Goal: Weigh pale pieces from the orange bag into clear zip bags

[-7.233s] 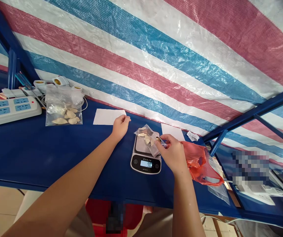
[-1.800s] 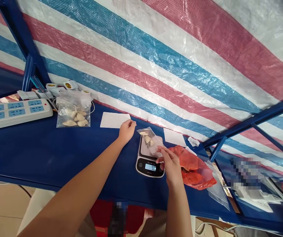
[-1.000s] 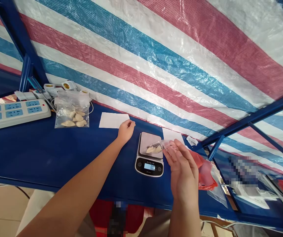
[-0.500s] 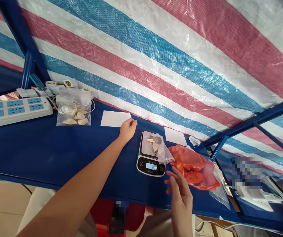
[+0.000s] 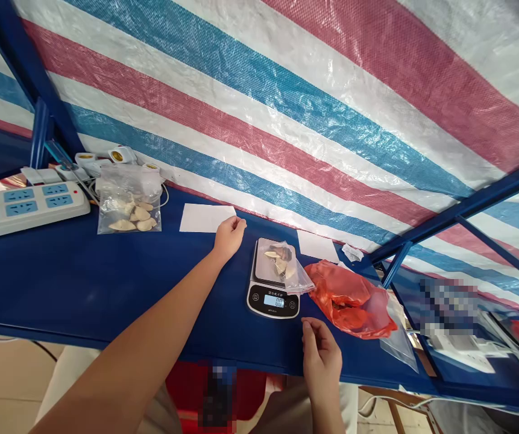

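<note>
Pieces [image 5: 279, 264], flat and mostly pale, lay inside a small clear bag [image 5: 292, 270] on top of the scale [image 5: 263, 272]. The bag's loose end stuck out past the scale top at 4 o'clock, just beside a red bag [image 5: 352, 301]. The little screen [image 5: 274, 301] showed zeros.

With the scale as the middle of the clock, the right hand [image 5: 321, 355] was near it at 5 o'clock. Its fingers were bent in, with the tips close together by the thumb. The left hand [image 5: 229, 238] was at 10 o'clock, curled like a fist, fingers together. I could not tell if it touched the white paper [image 5: 205, 218] beside it.

The red bag lay at 3 o'clock. Another sheet of paper [image 5: 317, 245] was at 2 o'clock.

Well apart, near 10 o'clock, was a bigger clear bag [image 5: 130, 208] with pale pieces in it. Past it, closer to 9 o'clock, sat a white power strip [image 5: 37, 211]. It was all on a blue table [image 5: 105, 283]. A stripy sheet [image 5: 259, 120] hung at 12 o'clock.
</note>
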Demonstrator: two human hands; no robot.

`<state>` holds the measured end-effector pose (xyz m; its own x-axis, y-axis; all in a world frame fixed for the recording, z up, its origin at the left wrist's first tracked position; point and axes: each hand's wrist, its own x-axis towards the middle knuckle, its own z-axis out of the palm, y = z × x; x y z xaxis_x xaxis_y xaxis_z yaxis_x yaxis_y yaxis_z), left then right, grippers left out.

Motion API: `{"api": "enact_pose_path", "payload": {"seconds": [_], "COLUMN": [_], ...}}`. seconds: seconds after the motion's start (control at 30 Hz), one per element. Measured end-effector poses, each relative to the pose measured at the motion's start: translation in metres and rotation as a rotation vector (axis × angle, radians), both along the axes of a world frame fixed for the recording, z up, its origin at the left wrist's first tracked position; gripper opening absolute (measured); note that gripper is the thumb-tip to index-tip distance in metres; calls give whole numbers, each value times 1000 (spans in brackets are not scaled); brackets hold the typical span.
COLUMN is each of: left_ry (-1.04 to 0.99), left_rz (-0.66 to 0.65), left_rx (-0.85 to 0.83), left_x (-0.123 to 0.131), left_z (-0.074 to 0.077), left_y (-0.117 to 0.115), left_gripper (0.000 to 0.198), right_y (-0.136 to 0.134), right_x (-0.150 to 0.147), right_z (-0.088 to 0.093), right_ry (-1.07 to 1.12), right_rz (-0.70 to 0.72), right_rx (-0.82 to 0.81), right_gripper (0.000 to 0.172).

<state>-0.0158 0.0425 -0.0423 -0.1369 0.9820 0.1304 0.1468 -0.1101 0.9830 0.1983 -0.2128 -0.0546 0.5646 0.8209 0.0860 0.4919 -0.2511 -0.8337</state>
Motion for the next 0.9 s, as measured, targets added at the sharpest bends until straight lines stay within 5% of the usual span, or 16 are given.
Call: {"api": "enact_pose_path", "payload": {"seconds": [0.9], "left_ry": [-21], "left_rz": [-10], "left_rx": [-22], "left_x": [0], "left_z": [1], "left_y": [-1], "left_gripper": [27], "right_y": [0], "right_x": [0], "right_z": [1], "right_ry": [-10], "right_rz": [30], "right_rx": [-9], "right_gripper": [52]}}
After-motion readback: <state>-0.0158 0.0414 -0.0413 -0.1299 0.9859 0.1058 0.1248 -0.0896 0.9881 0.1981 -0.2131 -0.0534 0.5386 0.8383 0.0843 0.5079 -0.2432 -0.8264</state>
